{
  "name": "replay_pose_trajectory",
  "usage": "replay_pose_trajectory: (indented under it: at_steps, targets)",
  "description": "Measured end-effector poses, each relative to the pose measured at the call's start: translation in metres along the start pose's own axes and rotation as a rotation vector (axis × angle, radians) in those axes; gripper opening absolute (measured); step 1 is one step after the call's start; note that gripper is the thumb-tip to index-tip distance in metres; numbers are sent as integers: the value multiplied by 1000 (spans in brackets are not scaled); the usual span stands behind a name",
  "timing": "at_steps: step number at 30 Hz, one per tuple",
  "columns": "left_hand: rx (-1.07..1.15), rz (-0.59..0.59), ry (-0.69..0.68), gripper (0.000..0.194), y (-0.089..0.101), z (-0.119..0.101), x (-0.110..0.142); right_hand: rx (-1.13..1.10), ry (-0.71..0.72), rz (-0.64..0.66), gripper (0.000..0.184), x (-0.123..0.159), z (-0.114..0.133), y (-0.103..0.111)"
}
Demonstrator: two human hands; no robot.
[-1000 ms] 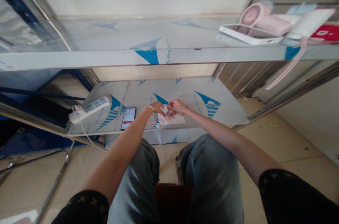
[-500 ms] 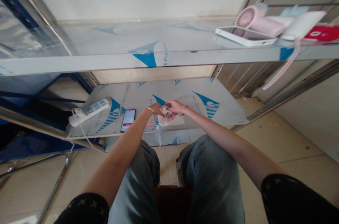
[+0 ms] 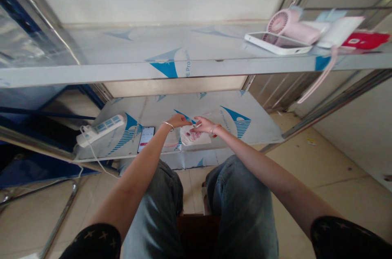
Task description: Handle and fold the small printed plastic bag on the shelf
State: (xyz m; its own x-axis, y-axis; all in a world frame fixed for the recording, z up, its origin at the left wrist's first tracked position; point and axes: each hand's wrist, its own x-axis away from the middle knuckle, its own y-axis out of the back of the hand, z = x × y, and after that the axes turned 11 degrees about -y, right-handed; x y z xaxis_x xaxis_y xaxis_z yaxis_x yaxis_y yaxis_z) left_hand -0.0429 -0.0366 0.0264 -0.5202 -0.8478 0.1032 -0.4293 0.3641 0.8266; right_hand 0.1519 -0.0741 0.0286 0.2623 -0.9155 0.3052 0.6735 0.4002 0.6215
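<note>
- Head view, looking down past both knees in blue jeans at the lower shelf of a steel rack, still covered in its white film with blue logos.
- The left hand, thin silver bangle on the wrist, sits at about 10 o'clock of a small clear plastic bag with red-pink bits inside. Its fingertips are drawn together at the bag's top edge — looks like a pinch on the plastic, but it's too small to be sure.
- The right hand is at the bag's 1 o'clock, fingers stretched out toward the left hand and loosely together, tips at the same top edge. Can't tell whether it actually grips anything.
- The bag itself lies flat on the lower shelf near the front edge, roughly centre, right under both hands.
- At 9 o'clock of the bag, just beside the left forearm, a black smartphone with a lit white screen lies on the shelf.
- Further out at 9 o'clock — a white power strip with blue switches, its cord hanging off the shelf's front corner.
- Up at 1 o'clock on the upper shelf: a pink handheld fan next to a white tablet-like slab, and a red flat case further right.
</note>
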Motion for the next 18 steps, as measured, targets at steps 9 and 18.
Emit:
replay_pose_trajectory:
  at_steps: [9,18]
  targets:
    - [-34,-121,-3,56,13,-46,9,-103,-26,-43,24,2,8,4]
    - [352,-120,-177,31,20,-53,15,-486,-168,99,20,27,8,26]
